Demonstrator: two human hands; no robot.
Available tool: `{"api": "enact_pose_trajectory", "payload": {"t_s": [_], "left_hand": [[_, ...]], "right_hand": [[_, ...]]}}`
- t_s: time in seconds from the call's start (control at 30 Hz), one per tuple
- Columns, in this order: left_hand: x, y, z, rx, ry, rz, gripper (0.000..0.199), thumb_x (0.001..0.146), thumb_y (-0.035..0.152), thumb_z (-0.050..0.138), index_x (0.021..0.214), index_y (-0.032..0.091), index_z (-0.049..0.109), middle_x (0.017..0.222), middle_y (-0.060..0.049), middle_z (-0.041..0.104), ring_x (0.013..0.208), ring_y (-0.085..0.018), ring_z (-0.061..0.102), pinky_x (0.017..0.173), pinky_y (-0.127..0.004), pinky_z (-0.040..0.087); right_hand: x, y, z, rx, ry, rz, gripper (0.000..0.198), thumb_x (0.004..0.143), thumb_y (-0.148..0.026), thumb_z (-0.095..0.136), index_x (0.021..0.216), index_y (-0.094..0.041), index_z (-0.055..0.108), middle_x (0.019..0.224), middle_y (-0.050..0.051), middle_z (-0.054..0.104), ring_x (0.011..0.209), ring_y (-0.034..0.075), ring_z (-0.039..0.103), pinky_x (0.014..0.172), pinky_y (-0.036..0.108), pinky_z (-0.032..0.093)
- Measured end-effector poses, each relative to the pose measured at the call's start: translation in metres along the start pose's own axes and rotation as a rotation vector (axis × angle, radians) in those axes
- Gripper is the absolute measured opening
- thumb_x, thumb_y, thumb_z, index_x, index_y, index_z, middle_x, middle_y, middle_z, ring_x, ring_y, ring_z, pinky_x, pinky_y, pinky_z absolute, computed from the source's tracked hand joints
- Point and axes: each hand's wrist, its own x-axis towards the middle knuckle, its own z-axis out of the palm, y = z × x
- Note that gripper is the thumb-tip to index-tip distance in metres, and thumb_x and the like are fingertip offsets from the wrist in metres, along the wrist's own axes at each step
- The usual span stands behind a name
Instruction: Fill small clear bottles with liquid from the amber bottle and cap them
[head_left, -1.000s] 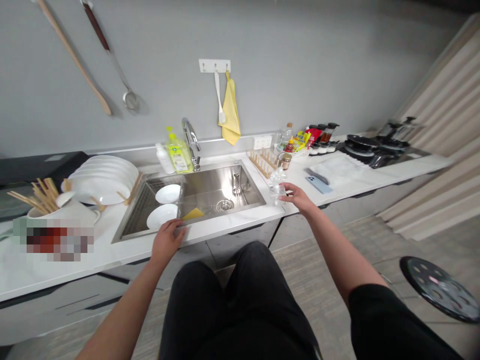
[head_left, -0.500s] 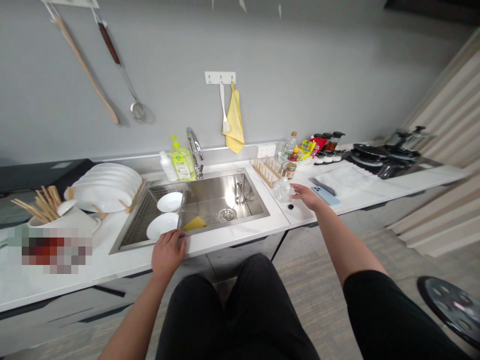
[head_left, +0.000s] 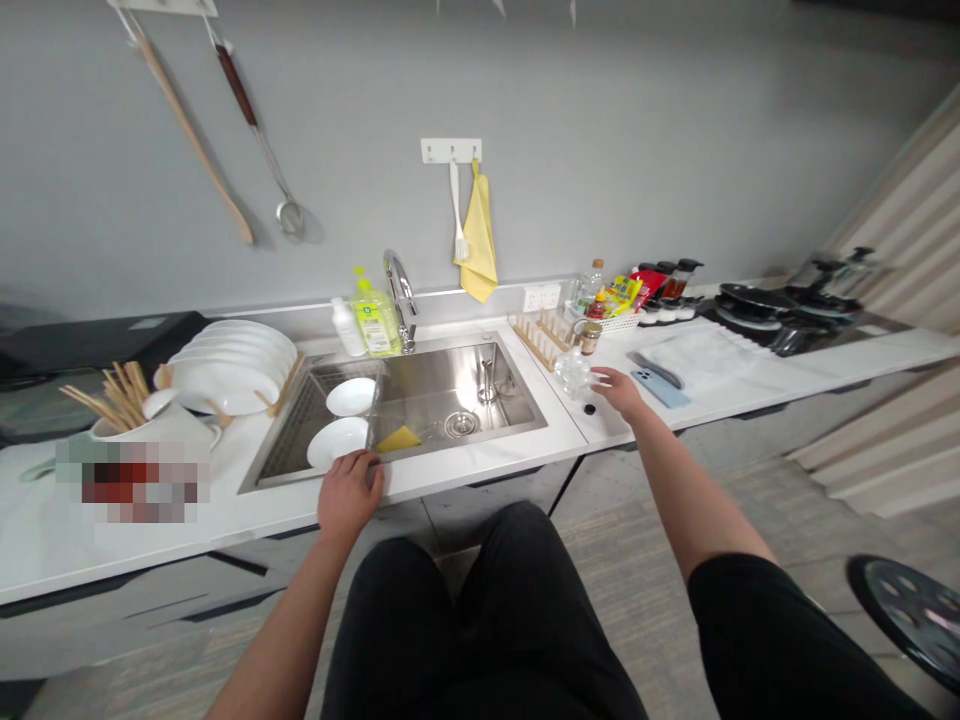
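Observation:
My left hand point(head_left: 350, 495) rests on the front rim of the steel sink point(head_left: 517, 425), fingers laid over the edge and holding nothing. Right by it, two white bowls point(head_left: 339, 441) stand in a rack on the sink's left side. Further right, the fingers of my right hand point(head_left: 619, 390) close on the near side of a clear glass vessel point(head_left: 573, 372) standing on the counter. Its exact kind is hard to make out. A small round black piece point(head_left: 589, 409) lies just in front of it. A yellow sponge point(head_left: 398, 439) is in the sink.
Behind the vessel are a wooden rack point(head_left: 536, 340) and a jar point(head_left: 590, 338). A blue phone point(head_left: 660, 388) and white cloth point(head_left: 697, 355) lie to the right, before the stove point(head_left: 780, 310). Plates point(head_left: 232, 365), a chopstick holder point(head_left: 157, 430) and soap bottle point(head_left: 376, 320) stand left.
The whole scene has shifted slightly to the right as my head turned a little left. Both hands keep their places at the sink rim and the glass vessel.

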Motion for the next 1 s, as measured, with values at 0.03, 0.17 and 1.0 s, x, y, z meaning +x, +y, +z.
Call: {"api": "enact_pose_trajectory", "payload": {"t_s": [0.03,0.17,1.0], "left_hand": [[0.0,0.0,0.0,-0.002,0.0,0.0,0.03,0.111,0.037,0.058,0.12,0.019,0.08,0.125,-0.016,0.081,0.117,-0.038,0.071,0.11,-0.054,0.057],[-0.001,0.001,-0.001,-0.024,0.001,-0.009,0.03,0.111,0.037,0.057,0.12,0.019,0.08,0.125,-0.017,0.081,0.118,-0.038,0.071,0.111,-0.054,0.057],[-0.053,-0.116,-0.114,-0.105,0.612,-0.817,0.062,0.105,0.052,0.069,0.149,0.011,0.054,0.147,-0.024,0.063,0.138,-0.038,0.063,0.116,-0.057,0.055]], "right_hand": [[-0.005,-0.002,0.006,-0.025,0.035,-0.005,0.068,0.072,-0.046,0.091,0.134,-0.021,0.081,0.144,0.019,0.08,0.126,0.042,0.077,0.117,0.063,0.06],[-0.026,-0.011,0.031,-0.157,0.158,-0.044,0.082,0.073,-0.054,0.091,0.146,-0.02,0.073,0.161,0.023,0.067,0.141,0.045,0.067,0.128,0.062,0.052],[-0.112,-0.011,0.061,-0.818,0.223,-0.107,0.078,0.094,-0.062,0.068,0.141,0.0,0.075,0.124,0.037,0.075,0.122,0.055,0.073,0.111,0.068,0.055]]}}
